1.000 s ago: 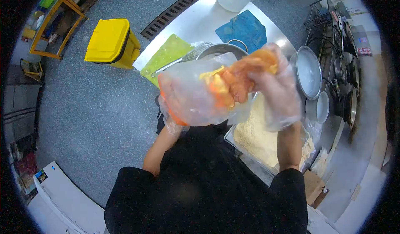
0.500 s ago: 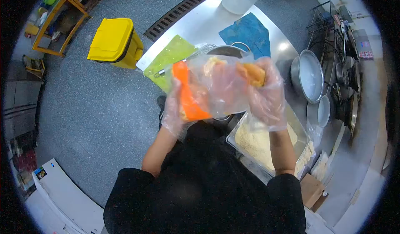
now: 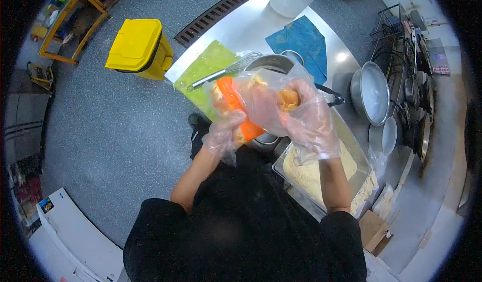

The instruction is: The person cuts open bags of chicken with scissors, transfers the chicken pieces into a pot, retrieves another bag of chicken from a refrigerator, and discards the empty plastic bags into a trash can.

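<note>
Head view, looking down past a black shirt: both hands, in clear plastic gloves, are raised at the middle over the near edge of a shiny metal table. Between them is a clear plastic bag with a bright orange band, showing pinkish and pale yellow food through its film. The left hand is clamped on the banded end of the bag, its fingers across the orange. The right hand is at the other end, its fingers curled round an orange-brown piece (whether the hand is inside the bag or outside, I cannot tell). The bag is tilted, its banded end toward the left hand

Just beyond the bag, a whisk lies on a green sheet, its wires beside a round metal pot. A blue cloth and a whitish bucket are farther back on the table. Below the right hand is a metal tray of pale powder. A large metal bowl stands to the right, and a lidded yellow bin is on the speckled floor to the left
</note>
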A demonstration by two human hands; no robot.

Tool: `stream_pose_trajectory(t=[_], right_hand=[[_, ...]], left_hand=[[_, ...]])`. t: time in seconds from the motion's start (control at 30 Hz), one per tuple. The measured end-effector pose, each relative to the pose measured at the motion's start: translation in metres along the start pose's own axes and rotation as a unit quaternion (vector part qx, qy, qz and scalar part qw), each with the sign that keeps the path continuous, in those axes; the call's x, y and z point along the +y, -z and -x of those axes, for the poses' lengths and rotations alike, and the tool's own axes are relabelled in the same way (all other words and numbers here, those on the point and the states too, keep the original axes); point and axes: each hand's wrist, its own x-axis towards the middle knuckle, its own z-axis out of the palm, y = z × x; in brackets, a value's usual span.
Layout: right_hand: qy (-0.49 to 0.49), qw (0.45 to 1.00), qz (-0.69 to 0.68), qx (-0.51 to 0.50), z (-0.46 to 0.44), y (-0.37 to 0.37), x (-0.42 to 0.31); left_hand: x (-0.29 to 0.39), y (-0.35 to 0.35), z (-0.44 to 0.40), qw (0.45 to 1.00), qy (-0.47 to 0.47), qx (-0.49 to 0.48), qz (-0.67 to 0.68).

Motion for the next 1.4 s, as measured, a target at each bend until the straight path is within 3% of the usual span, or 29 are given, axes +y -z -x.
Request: stream_pose_trajectory(t=[0.03, 0.13, 0.27, 0.37, 0.43, 0.53, 0.63, 0.73, 0.83, 0.97, 1.07, 1.17, 1.23, 1.33, 1.4], right_hand=[[-0.018, 1.000, -0.021, 0.004, 0.001, -0.004, -0.001], [0.020, 0.994, 0.108, 0.030, 0.004, -0.013, 0.001], [0.019, 0.997, -0.071, 0.038, 0.013, -0.021, 0.053], [0.017, 0.995, -0.081, 0.053, 0.021, -0.020, 0.073], [-0.018, 0.982, -0.159, 0.104, 0.024, -0.024, 0.071], [0.015, 0.988, -0.123, 0.096, 0.025, -0.028, 0.079], [0.031, 0.983, -0.142, 0.110, 0.020, -0.030, 0.064], [0.018, 0.992, -0.121, 0.035, 0.004, -0.013, 0.058], [-0.066, 0.985, -0.163, 0.001, 0.001, -0.016, 0.082], [0.073, 0.996, 0.031, -0.041, 0.003, -0.022, 0.084], [0.192, 0.961, 0.199, 0.002, 0.002, -0.032, 0.083], [0.216, 0.955, 0.203, 0.026, 0.001, -0.032, 0.069], [0.196, 0.959, 0.204, 0.017, -0.001, -0.029, 0.064], [0.113, 0.986, 0.123, -0.017, -0.014, -0.018, 0.050], [-0.017, 0.985, 0.114, -0.128, -0.040, 0.000, 0.024]], left_hand=[[-0.001, 0.004, -0.002, 0.999, -0.012, 0.011, -0.047], [0.006, -0.013, 0.005, 0.968, -0.072, 0.058, -0.234], [0.017, -0.038, 0.015, 0.941, -0.085, 0.111, -0.309], [0.017, -0.031, 0.013, 0.951, -0.082, 0.096, -0.283], [0.012, -0.019, 0.009, 0.965, -0.106, 0.049, -0.235], [0.010, -0.015, 0.010, 0.964, -0.122, 0.031, -0.233], [0.003, 0.002, 0.007, 0.993, -0.045, 0.057, -0.090], [0.001, 0.008, 0.004, 0.998, -0.027, 0.032, 0.035], [0.002, 0.029, 0.011, 0.988, 0.025, 0.056, -0.139], [0.005, 0.028, 0.009, 0.988, 0.005, 0.061, -0.145], [0.006, 0.029, 0.008, 0.989, 0.001, 0.062, -0.131], [0.001, 0.042, 0.008, 0.995, -0.019, 0.042, -0.088], [0.009, 0.018, 0.013, 0.991, -0.038, 0.030, -0.123], [0.004, 0.037, 0.016, 0.996, -0.038, 0.049, -0.062], [0.008, 0.022, 0.019, 0.993, -0.100, 0.052, -0.019]])
